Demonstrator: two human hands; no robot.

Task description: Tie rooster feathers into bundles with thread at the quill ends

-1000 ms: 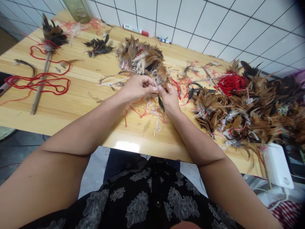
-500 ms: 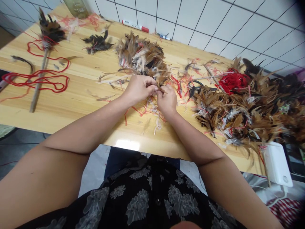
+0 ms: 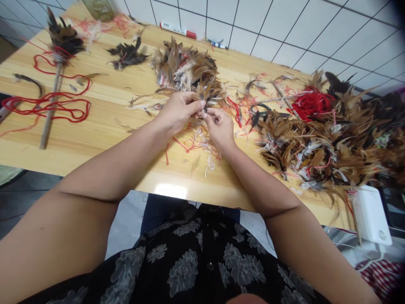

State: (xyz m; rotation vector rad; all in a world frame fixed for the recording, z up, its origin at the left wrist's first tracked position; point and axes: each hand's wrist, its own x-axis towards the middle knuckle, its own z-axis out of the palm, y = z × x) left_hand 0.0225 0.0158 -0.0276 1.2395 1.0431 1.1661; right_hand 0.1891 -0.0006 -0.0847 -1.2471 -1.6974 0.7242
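Observation:
My left hand (image 3: 180, 113) pinches a small bunch of brown feathers (image 3: 209, 89) between thumb and fingers, with the tips fanned away from me. Close against it, my right hand (image 3: 220, 128) is closed at the quill end of the same bunch; its fingertips partly hide what they grip. Just behind the hands lies a larger heap of brown feathers (image 3: 169, 59) with whitish quills. Loose red threads and white scraps (image 3: 202, 137) are scattered on the wooden table (image 3: 126, 156) beneath my hands.
To the left, a stick with dark feathers (image 3: 52, 109) lies under looped red cord (image 3: 72, 110). A dark feather tuft (image 3: 128, 55) and a red-capped marker (image 3: 177, 30) are farther back. Right are red string (image 3: 311, 105), scissors (image 3: 264, 110), piled feather bunches (image 3: 316, 147) and a white box (image 3: 371, 215).
My left thumb has straightened and shifted up along the bunch, and its feathers now point more upright. The right fingers have drawn slightly down and curled. The view has tilted slightly.

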